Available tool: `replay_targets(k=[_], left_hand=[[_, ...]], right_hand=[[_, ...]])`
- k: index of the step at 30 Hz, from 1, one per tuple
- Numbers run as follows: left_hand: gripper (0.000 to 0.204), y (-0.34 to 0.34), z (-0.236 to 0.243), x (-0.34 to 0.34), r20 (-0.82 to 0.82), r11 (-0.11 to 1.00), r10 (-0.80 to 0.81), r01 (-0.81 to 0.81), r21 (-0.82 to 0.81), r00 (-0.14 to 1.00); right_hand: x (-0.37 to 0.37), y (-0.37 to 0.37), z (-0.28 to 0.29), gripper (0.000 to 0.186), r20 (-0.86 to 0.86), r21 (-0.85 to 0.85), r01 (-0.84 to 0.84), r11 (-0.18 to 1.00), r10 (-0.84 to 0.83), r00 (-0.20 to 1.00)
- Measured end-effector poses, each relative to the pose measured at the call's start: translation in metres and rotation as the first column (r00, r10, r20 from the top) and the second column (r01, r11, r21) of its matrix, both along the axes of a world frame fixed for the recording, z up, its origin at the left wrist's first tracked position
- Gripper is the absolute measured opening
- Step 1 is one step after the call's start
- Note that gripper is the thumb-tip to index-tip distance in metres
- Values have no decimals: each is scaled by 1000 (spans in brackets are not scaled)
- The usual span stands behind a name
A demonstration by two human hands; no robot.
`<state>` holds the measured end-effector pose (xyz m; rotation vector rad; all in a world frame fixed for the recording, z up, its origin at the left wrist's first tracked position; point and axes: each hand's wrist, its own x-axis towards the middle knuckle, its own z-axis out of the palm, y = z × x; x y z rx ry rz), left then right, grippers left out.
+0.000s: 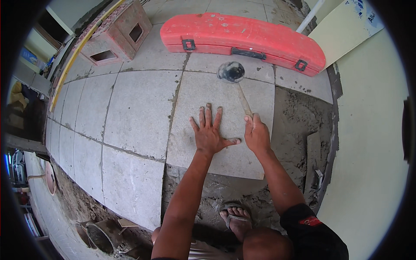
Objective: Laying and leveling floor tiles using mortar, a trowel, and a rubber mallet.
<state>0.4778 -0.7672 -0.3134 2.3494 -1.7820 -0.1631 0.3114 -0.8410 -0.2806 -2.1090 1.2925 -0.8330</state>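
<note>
A large pale grey floor tile (190, 93) lies on wet mortar in front of me. My left hand (209, 134) rests flat on it with the fingers spread. To its right, my right hand (258, 134) is closed around the wooden handle of a rubber mallet (231, 72). The mallet's black and whitish head is over the far part of the same tile; whether it touches the surface I cannot tell. Grey mortar (294, 125) shows along the tile's right side and below its near edge.
A long red plastic case (242, 32) lies beyond the tile. Far left stand a dusty red box-shaped stool (115, 37) and a long yellow bar (71, 63). A narrow strip (313, 158) lies in the mortar by the right wall (368, 143). Buckets (104, 236) stand lower left.
</note>
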Motion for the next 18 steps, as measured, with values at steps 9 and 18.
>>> replay_targets(k=[9,18], left_hand=[[147,-1,-5,2,9,1000,10,-10,24,1000],[145,1,-1,1,4,1000,1,-1,-26,1000]], right_hand=[[-6,10,-15,40,-330,139,122,983,-70,941],[-17,22,-10,40,-305,183,120,976,-60,951]])
